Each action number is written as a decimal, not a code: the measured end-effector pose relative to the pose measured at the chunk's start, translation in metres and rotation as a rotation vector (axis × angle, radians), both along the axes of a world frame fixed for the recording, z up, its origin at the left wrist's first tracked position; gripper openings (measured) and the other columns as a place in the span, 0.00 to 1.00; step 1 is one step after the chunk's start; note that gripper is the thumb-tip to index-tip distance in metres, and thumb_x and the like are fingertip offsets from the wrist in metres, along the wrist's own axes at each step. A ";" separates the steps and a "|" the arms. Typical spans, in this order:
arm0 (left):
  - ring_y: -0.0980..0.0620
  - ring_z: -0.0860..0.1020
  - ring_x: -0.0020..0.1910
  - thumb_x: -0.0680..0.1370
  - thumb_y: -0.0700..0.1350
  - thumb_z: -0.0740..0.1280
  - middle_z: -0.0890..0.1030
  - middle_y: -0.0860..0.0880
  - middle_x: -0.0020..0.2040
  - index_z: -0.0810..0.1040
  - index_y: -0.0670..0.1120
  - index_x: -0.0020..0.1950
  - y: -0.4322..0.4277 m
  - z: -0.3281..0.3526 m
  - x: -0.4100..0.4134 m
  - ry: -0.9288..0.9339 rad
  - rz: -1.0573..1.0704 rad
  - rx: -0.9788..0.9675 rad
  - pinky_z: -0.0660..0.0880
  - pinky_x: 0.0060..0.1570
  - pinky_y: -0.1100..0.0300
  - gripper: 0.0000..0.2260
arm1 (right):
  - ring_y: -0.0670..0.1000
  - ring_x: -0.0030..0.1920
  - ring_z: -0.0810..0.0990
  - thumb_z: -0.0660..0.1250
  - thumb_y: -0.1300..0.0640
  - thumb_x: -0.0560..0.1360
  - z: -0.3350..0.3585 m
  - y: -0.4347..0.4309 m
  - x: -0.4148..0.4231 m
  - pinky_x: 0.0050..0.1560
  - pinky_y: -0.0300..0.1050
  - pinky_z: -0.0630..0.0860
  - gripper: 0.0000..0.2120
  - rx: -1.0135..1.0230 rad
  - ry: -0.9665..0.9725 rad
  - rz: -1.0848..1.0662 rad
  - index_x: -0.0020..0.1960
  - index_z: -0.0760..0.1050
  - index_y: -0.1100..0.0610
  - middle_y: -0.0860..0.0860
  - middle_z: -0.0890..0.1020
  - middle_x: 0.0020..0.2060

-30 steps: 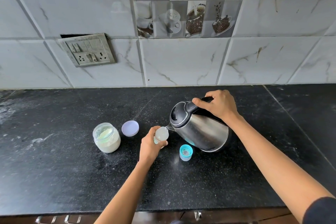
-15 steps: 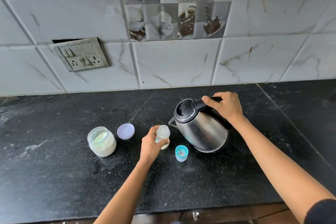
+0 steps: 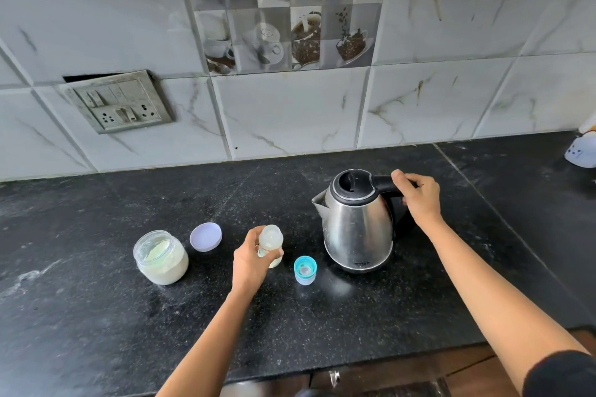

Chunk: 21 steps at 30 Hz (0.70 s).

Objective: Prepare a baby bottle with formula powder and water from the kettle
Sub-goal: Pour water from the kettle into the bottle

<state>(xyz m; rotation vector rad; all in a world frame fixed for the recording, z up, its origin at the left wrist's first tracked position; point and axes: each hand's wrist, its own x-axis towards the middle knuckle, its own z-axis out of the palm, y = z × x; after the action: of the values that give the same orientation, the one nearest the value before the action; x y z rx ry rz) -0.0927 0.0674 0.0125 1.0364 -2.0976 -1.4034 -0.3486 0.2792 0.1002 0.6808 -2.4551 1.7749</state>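
Observation:
A small clear baby bottle [image 3: 271, 241] with whitish liquid stands on the black counter [image 3: 96, 316], and my left hand [image 3: 253, 259] is wrapped around it. To its right a steel kettle [image 3: 356, 226] with a black lid stands upright on the counter. My right hand [image 3: 419, 196] grips its black handle. A turquoise bottle cap [image 3: 304, 270] lies between bottle and kettle. At the left, an open glass jar of white formula powder [image 3: 161, 256] sits beside its lilac lid [image 3: 205, 236].
A tiled wall rises behind the counter, with a switch and socket plate [image 3: 121, 102] at the left. A small white and blue object [image 3: 582, 153] sits at the far right edge. The counter's front edge runs below my forearms, with drawer handles under it.
The kettle was tilted with its spout at the bottle's mouth; it has swung back upright and now stands on the counter, further right. My left hand kept hold of the bottle.

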 end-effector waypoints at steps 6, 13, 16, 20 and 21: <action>0.55 0.76 0.51 0.68 0.41 0.76 0.78 0.57 0.52 0.72 0.56 0.58 0.003 -0.002 0.000 0.007 0.009 -0.014 0.69 0.50 0.62 0.23 | 0.48 0.33 0.75 0.65 0.39 0.71 -0.014 0.019 -0.002 0.28 0.31 0.71 0.27 -0.066 -0.085 0.013 0.40 0.81 0.64 0.57 0.77 0.32; 0.55 0.76 0.51 0.68 0.41 0.76 0.78 0.56 0.52 0.73 0.55 0.58 0.005 -0.004 0.005 0.014 0.042 0.004 0.69 0.50 0.62 0.23 | 0.47 0.37 0.74 0.63 0.46 0.77 -0.017 0.024 0.001 0.38 0.38 0.70 0.22 -0.035 -0.123 0.029 0.36 0.76 0.64 0.55 0.76 0.32; 0.55 0.76 0.50 0.68 0.42 0.76 0.79 0.56 0.52 0.73 0.55 0.58 0.006 -0.006 0.011 0.023 0.067 0.013 0.69 0.50 0.62 0.23 | 0.44 0.40 0.72 0.63 0.44 0.75 -0.015 0.019 0.008 0.44 0.44 0.70 0.16 -0.081 0.001 -0.121 0.39 0.75 0.56 0.49 0.76 0.36; 0.59 0.77 0.51 0.67 0.42 0.76 0.80 0.58 0.51 0.74 0.56 0.58 0.005 -0.008 0.022 0.040 0.095 0.027 0.70 0.48 0.66 0.23 | 0.53 0.51 0.71 0.65 0.56 0.75 -0.008 -0.003 0.028 0.51 0.48 0.70 0.07 -0.142 0.519 -0.281 0.46 0.76 0.60 0.56 0.76 0.45; 0.58 0.77 0.51 0.67 0.42 0.76 0.80 0.58 0.51 0.74 0.56 0.58 0.004 -0.009 0.025 0.040 0.101 0.031 0.69 0.47 0.67 0.23 | 0.55 0.52 0.71 0.66 0.57 0.75 -0.004 -0.011 0.039 0.54 0.45 0.68 0.07 -0.145 0.643 -0.229 0.46 0.76 0.62 0.58 0.75 0.46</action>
<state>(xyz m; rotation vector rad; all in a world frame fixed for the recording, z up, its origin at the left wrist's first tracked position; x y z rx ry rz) -0.0680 0.0712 0.0039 1.1008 -1.9728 -1.4000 -0.3096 0.2686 0.0963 0.7689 -1.8715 1.3551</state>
